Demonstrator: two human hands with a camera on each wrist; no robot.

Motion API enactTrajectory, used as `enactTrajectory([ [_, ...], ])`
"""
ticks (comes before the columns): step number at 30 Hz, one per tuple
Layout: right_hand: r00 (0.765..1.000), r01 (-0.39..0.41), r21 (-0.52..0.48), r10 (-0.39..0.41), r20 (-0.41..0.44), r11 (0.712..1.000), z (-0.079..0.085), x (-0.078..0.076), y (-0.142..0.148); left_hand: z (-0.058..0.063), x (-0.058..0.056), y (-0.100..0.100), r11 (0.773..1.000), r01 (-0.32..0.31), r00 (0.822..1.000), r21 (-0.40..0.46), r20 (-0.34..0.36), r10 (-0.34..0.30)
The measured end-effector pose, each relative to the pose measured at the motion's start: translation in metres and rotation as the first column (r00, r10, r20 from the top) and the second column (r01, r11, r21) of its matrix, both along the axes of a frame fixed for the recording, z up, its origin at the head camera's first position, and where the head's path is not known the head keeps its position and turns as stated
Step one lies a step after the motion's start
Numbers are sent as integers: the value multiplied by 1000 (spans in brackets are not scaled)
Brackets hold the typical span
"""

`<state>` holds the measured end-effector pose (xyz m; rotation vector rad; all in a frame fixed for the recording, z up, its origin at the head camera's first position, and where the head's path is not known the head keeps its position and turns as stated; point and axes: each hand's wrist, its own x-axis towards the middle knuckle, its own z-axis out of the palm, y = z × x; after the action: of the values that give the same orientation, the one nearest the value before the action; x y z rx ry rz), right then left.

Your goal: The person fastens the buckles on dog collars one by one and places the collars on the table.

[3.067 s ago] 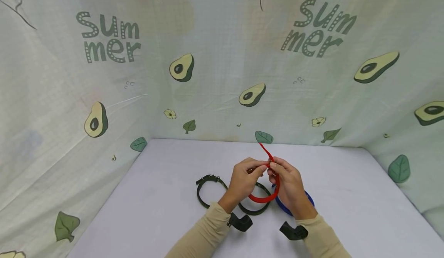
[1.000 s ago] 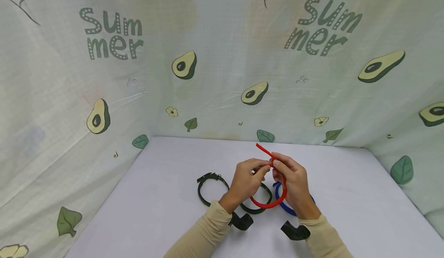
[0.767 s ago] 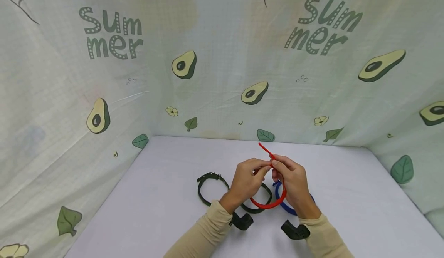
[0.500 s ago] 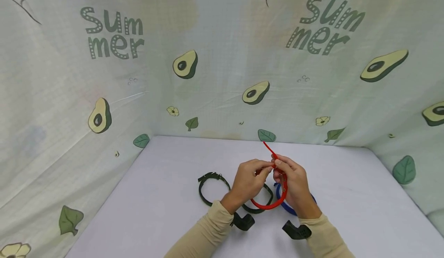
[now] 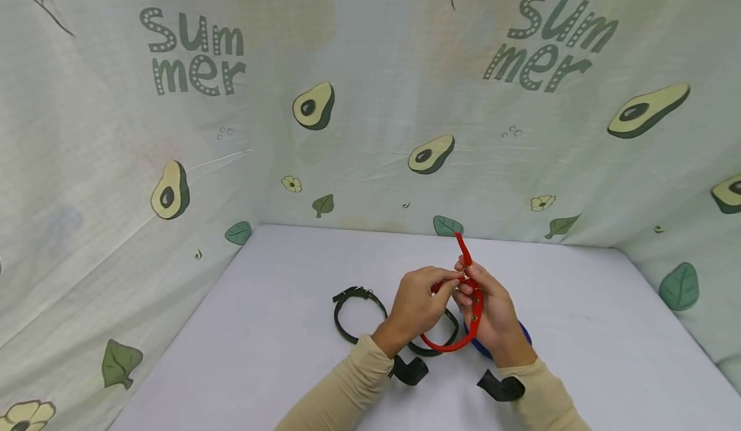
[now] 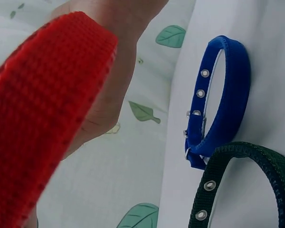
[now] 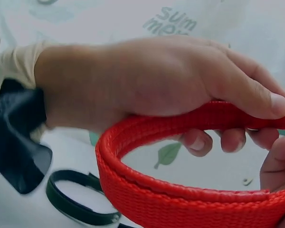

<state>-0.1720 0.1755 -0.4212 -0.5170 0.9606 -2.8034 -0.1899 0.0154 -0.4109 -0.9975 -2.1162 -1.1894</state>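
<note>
A red dog collar [image 5: 476,315] with metal eyelets hangs as a loop between both hands above the table, its free end pointing up. My left hand [image 5: 419,302] pinches the collar near its buckle, which the fingers largely cover. The right hand [image 5: 494,318] holds the strap from the other side, fingertips at the buckle. In the right wrist view the left hand [image 7: 156,78] has its thumb along the red strap, other fingers beneath. Red webbing [image 6: 42,109] fills the left of the left wrist view, covering part of the right hand.
A blue collar [image 6: 237,99] lies buckled on the white table [image 5: 278,276], partly behind my right hand. Two dark green collars [image 5: 341,323] lie to its left, one partly behind my left hand and the red loop. A patterned cloth [image 5: 370,96] hangs behind.
The red collar's free end has swung from leaning left to nearly upright and shifted right. My right fingers have moved on the strap, and its eyelets now face the head camera.
</note>
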Motion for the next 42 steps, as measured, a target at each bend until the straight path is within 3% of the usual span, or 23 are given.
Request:
enactTrajectory([
  [4,996,-92,-108,91,-17,990,-2,-2,1,1,1,0,1000,-10,1000,-21,-28,10],
  [10,997,-66,-103,69,19,992,0,0,1,1,2,1,999,-13,999,-38,-46,11],
  [18,998,-68,-80,68,5,994,5,3,1,3,5,2,1000,8,1000,17,4,-8],
  [22,999,-46,-31,45,-28,998,7,4,2,4,5,2,1000,-5,1000,29,8,5],
  [26,997,63,114,-58,-44,991,9,7,2,3,5,2,999,-22,1000,31,-8,22],
  [28,989,147,230,-136,-62,962,10,10,2,2,5,1,999,-26,1000,31,-8,26],
  [32,937,350,416,-308,-166,839,9,15,-1,1,7,0,999,-20,1000,28,12,19],
  [34,898,441,448,-378,-226,778,9,16,-3,2,7,-1,999,-9,1000,32,21,9],
  [37,848,530,449,-449,-282,719,10,16,-7,5,6,-2,999,-7,1000,40,27,6],
  [42,806,592,500,-470,-360,631,13,12,-8,9,2,-4,997,-2,999,71,52,-2],
])
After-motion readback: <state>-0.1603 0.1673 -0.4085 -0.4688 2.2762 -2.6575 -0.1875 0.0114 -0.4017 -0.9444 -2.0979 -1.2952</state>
